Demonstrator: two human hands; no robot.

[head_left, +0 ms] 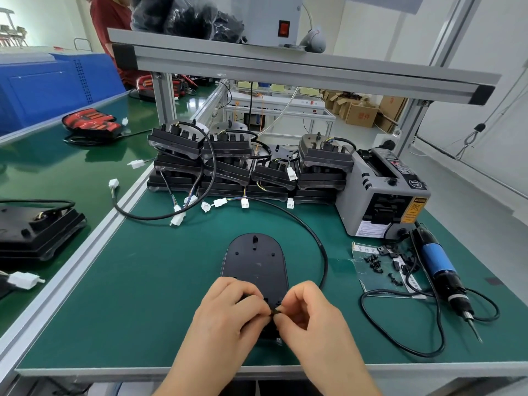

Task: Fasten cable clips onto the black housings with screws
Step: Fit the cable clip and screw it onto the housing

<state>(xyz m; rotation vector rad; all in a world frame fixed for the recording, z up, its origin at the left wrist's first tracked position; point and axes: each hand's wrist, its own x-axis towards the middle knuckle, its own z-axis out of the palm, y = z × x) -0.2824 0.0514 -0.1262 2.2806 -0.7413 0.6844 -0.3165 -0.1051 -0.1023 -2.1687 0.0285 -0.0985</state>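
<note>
On the neighbouring desk at far left lies a black housing [37,224] with a white connector [24,280] just in front of it, and farther back sits a red-and-black unit [91,124]. Across the aluminium rail, the green desk [143,281] carries a stack of black housings [245,164] along its back edge, their cables and white plugs spilling forward onto the mat. In the middle, near the front edge, one oval housing [254,264] lies flat with its rounded end pointing away from the person. The left hand [228,315] rests over the near end of this housing, its fingers [257,298] curled inward and pinching a small dark part [275,311] that is too small to identify. The right hand [308,312] meets it from the other side, thumb and forefinger closed on the same part, just above the housing's near end. A black cable [314,238] arcs around the housing's right side. Farther right, loose black screws [374,262] and small black clips [400,258] lie scattered on a clear plastic bag [368,278], in front of a grey tape dispenser [383,201]. At far right an electric screwdriver [443,270] lies on the desk, tip toward the front edge.
</note>
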